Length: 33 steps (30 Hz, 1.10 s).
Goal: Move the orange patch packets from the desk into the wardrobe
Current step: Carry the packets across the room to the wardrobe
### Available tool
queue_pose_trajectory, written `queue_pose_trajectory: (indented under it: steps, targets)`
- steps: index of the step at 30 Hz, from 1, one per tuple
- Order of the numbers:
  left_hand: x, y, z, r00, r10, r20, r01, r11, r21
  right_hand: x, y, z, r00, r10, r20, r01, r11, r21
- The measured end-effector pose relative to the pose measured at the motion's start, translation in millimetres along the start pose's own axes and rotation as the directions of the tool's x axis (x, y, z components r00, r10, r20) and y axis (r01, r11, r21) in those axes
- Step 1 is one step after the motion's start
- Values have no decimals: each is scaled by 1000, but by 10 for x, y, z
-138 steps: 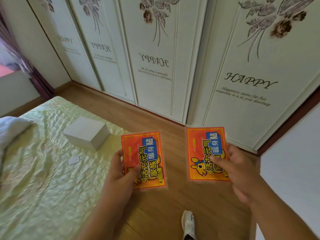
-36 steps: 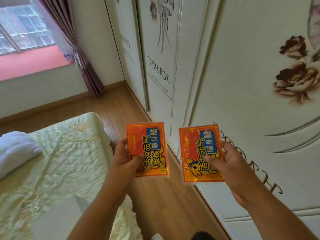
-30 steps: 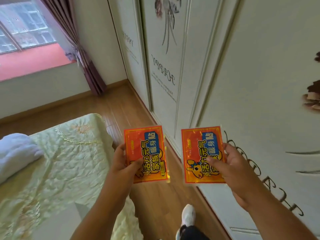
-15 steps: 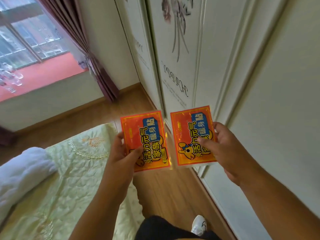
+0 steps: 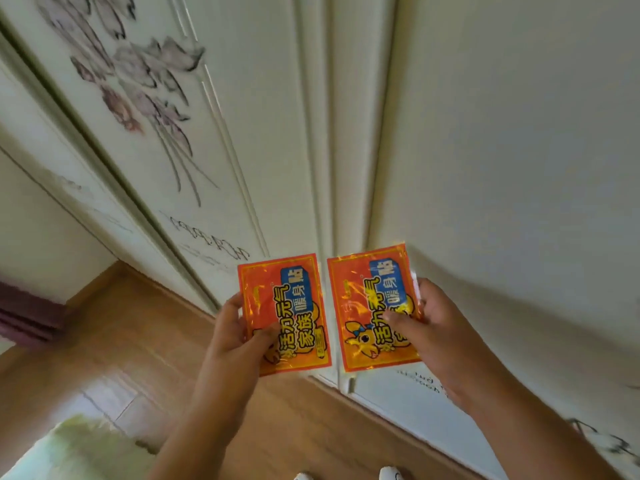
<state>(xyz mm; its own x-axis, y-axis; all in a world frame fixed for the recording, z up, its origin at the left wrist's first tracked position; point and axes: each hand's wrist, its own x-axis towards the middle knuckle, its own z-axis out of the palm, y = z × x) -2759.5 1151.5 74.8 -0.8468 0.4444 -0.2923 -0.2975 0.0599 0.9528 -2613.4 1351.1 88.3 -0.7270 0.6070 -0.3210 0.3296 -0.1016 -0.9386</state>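
Left hand: the left hand (image 5: pixel 239 337) is raised in front of the body with the forearm coming up from the lower middle of the view. The thumb lies across the lower front of the left packet (image 5: pixel 284 313) and the other fingers are behind its left edge, so the hand pinches it firmly.

Right hand: the right hand (image 5: pixel 433 327) comes in from the lower right, the forearm slanted. Its thumb presses on the front of the right packet (image 5: pixel 372 306) and the fingers curl behind the right edge; the grip is a pinch on that packet.

Packets: both orange packets are held upright, printed faces to the camera, side by side with a thin gap between them. They are in the air, near the wardrobe doors (image 5: pixel 346 133), not inside the wardrobe.

Wardrobe: the doors appear closed; the seam between two panels runs just above the gap between the packets. The left panel has a flower print.

Surroundings: wooden floor (image 5: pixel 121 341) below, a corner of pale green bedding (image 5: pixel 76 448) at the lower left, white shoe tips at the bottom edge.

Change from half a second ago: the view has tilted up, the window is gone from sight, and the doors now fill most of the picture. Both hands keep the same grips.
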Motion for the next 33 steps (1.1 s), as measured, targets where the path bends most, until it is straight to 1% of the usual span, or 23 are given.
queue_pose_trajectory:
  steps: [2,6,10,13,17,19,21,25,27,29,33]
  targets:
    - [177,75,1,994,6,107,-8,1000,18,-92,-10,60,996,9,-88,-5,999,50]
    - [437,111,17,957,-13,290,-2,999,50,-247,3,219,971,31,-237,-7,995,102]
    - [515,61,23,908,-74,412,29,993,115,-362,44,383,929,49,-368,3,990,141]
    - [510,56,37,871,-100,481,17,985,174,-473,88,448,898,72,-433,-2,987,161]
    - [446,129,91,832,-87,548,-30,979,201,-623,85,510,890,86,-449,16,976,218]
    - [404,154,148,827,-68,558,-66,974,217,-666,49,519,890,83,-448,27,972,234]
    - [335,174,221,822,-65,566,-76,972,222,-699,8,517,886,80,-456,47,964,261]
    - [191,196,360,783,-69,618,-97,968,230,-725,-53,537,864,93,-495,88,940,331]
    - [136,210,398,770,-58,635,-112,968,225,-740,-73,569,874,106,-474,85,928,364]
    - [89,227,425,754,-51,655,-123,968,217,-772,-96,594,894,102,-437,68,932,357]
    - [60,276,432,760,-30,649,-127,973,194,-821,-118,574,899,67,-432,69,954,291]
